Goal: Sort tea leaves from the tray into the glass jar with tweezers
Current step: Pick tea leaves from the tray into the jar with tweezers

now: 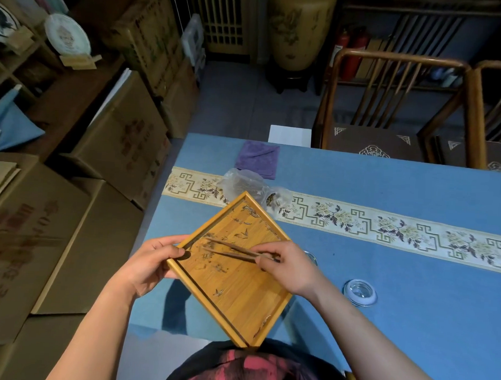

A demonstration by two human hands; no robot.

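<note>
Tray (239, 292): one, square, bamboo-grained wood with a raised rim, turned corner-up like a diamond and held above the near edge of the table (412, 271). Left hand (147, 264) grips its 9 o'clock corner, thumb curled over the rim.
Tweezers (232, 250): one pair, dark wood, two slim arms parted at the tips; right hand (289, 266) pinches the joined end between thumb and fingers, tips lying over the tray floor toward 10 o'clock.
Tea leaves (212, 254): too many to count, dark thin curled slivers, thickest at the tweezer tips, with strays along the 1 o'clock rim and a few near the 5 o'clock corner.
Glass jar (311, 257): one rim glimpsed at 3 o'clock of the tray, mostly hidden behind the right hand.
Lid (359, 292): one, round, clear glass with a white ring, flat on the table at 4 o'clock of the jar.
Plastic bag (244, 183): one, clear, crumpled, at 12 o'clock of the tray, partly hidden by its top corner.
Cloth (257, 160): one, purple, folded, beyond the bag.
Table runner (385, 224): one, cream, floral with key pattern, crossing the blue table.
Chairs (390, 109): two, wooden, slatted backs, at the far side.
Cardboard boxes (110, 143): several, stacked at 9 o'clock
</note>
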